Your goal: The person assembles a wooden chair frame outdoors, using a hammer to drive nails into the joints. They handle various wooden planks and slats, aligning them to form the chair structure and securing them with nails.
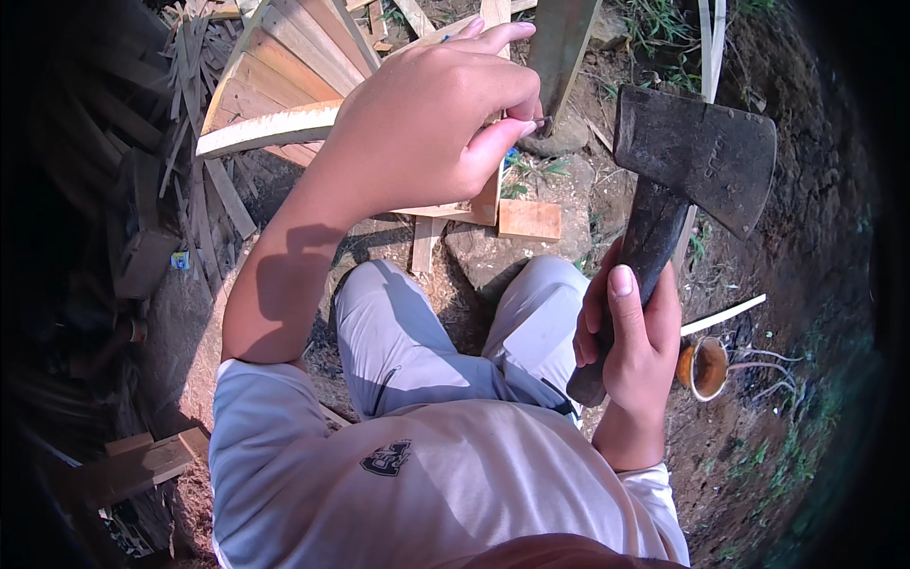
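Head view: taking the axe (pixel 692 156) as our landmark, we see the right hand (pixel 633 332) wrapped closed around its dark handle (pixel 652 228), thumb lying along it, the head uppermost. Left of the axe, the left hand (pixel 445 128) pinches thumb and forefinger together on a small dark thing (pixel 543 121), too small for us to identify; at least one other finger stretches out loosely. We find a wooden block (pixel 529 220) left of the axe handle, a board (pixel 564 52) to the upper left of the axe head, and a panel of wooden slats (pixel 294 57) farther left. Right of the axe handle we see an orange cup (pixel 686 365) and, just above it, a pale stick (pixel 725 315)
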Tool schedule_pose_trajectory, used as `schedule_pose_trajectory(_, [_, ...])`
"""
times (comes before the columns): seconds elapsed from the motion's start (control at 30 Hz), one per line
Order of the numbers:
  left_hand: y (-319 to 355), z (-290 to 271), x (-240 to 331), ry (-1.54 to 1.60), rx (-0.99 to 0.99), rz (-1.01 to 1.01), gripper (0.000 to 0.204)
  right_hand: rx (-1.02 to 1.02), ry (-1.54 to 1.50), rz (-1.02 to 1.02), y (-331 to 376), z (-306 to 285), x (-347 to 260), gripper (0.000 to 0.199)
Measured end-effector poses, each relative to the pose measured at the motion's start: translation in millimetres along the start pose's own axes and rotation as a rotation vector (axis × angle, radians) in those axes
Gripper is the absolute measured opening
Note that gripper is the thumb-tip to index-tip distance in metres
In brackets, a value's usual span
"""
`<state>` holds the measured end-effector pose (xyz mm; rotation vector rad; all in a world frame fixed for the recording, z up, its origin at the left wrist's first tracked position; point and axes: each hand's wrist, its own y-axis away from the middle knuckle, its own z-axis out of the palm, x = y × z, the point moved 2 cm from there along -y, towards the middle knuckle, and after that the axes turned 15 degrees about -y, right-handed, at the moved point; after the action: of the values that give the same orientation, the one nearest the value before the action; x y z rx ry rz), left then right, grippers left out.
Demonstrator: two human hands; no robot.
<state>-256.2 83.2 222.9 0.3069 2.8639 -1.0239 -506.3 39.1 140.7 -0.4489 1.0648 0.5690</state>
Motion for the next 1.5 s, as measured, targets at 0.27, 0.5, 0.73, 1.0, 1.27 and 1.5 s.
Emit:
schedule_pose_trajectory(0.27, [-5,-2,6,0.007,0.000,0.000,0.004,-0.112,0.142,0.106,-5,1,4,0.023])
schedule_pose_trajectory(0.5, [-7,-4,10,0.039,0.009,0.000,0.007,-0.065,-0.114,-0.009,6,-4,-4,0.025])
schedule_pose_trajectory(0.73, [-3,-6,10,0.035,-0.021,0.009,0.007,-0.080,0.066,0.122,-8,2,4,0.027])
schedule_pose_trajectory(1.0, [-5,-5,9,0.024,-0.032,0.021,0.006,-0.052,-0.090,0.033,-16,-6,17,0.023])
schedule_pose_trajectory(1.27, [9,-14,6,0.138,0.095,0.001,0.044,-0.148,-0.014,-0.195,-94,15,-18,0.026])
schedule_pose_trajectory(1.5, [18,-7,-11,0.218,0.409,-0.108,0.029,-0.152,0.230,-0.287,-135,33,-48,0.033])
